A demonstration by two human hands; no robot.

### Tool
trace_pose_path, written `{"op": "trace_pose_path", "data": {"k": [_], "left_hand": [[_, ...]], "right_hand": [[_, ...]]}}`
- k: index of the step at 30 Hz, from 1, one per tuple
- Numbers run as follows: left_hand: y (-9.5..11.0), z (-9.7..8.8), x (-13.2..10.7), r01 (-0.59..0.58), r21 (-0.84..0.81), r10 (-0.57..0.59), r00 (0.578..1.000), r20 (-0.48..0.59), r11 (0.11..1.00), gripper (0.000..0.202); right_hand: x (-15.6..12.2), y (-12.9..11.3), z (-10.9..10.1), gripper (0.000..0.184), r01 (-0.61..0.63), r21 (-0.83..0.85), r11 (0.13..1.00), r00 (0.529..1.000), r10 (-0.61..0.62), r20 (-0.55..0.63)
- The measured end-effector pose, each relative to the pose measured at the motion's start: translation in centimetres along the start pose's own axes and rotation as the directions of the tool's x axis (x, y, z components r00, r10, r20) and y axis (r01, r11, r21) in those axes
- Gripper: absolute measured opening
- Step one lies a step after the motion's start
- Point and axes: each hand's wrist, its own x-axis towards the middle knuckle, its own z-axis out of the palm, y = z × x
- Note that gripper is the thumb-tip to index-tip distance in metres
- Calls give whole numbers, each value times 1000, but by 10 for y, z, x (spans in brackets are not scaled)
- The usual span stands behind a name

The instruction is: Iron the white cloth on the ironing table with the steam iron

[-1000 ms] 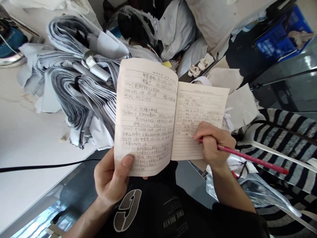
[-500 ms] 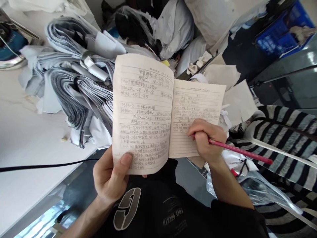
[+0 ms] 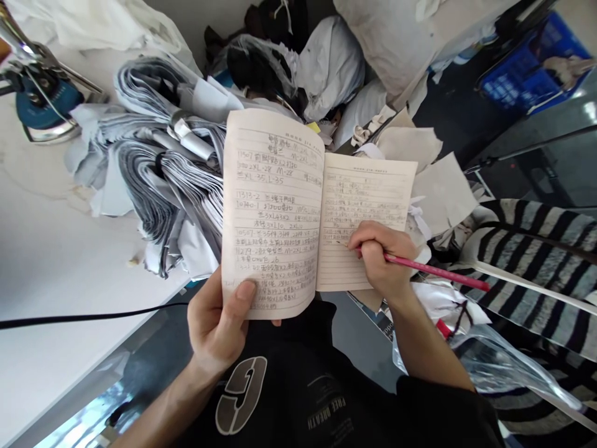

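An open lined notebook [image 3: 275,249] with handwriting on both pages is held up before my chest. My left hand [image 3: 221,317] grips its lower left corner, thumb on the left page and the other fingers behind. In my right hand [image 3: 385,255] is a pink pencil [image 3: 433,272], pinched between closed fingers, its tip at the last written line of the right page. The pencil's back end points to the right. The lower part of the right page has bare ruled lines, and my right hand covers some of it.
Folded bundles of grey and white sheets [image 3: 172,149] lie behind the notebook on the left. A teal iron-like tool [image 3: 49,102] stands at far left. A black cable [image 3: 93,316] crosses the white table [image 3: 60,367]. Striped fabric [image 3: 536,267] and a blue basket [image 3: 527,68] are at right.
The view has shifted a little, so the left-hand bundles and tool sit further right. My right hand and the pencil appear slightly further left; both grips are unchanged.
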Motion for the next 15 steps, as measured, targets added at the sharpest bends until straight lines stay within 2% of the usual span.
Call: {"op": "trace_pose_path", "data": {"k": [5, 9, 12, 15], "left_hand": [[0, 1, 0, -8, 31, 8, 1000, 0, 999, 15], [6, 5, 0, -36, 91, 40, 998, -46, 995, 15], [12, 7, 0, -113, 126, 123, 989, -78, 986, 19], [17, 6, 3, -168, 141, 179, 982, -67, 976, 23]], "right_hand": [[4, -1, 0, 31, 2, 48, 999, 1000, 0, -27], [5, 0, 1, 30, -15, 123, 992, 998, 23, -62], [-5, -9, 0, 29, 35, 153, 988, 987, -10, -159], [-32, -28, -2, 27, 99, 150, 984, 957, -52, -285]]}}
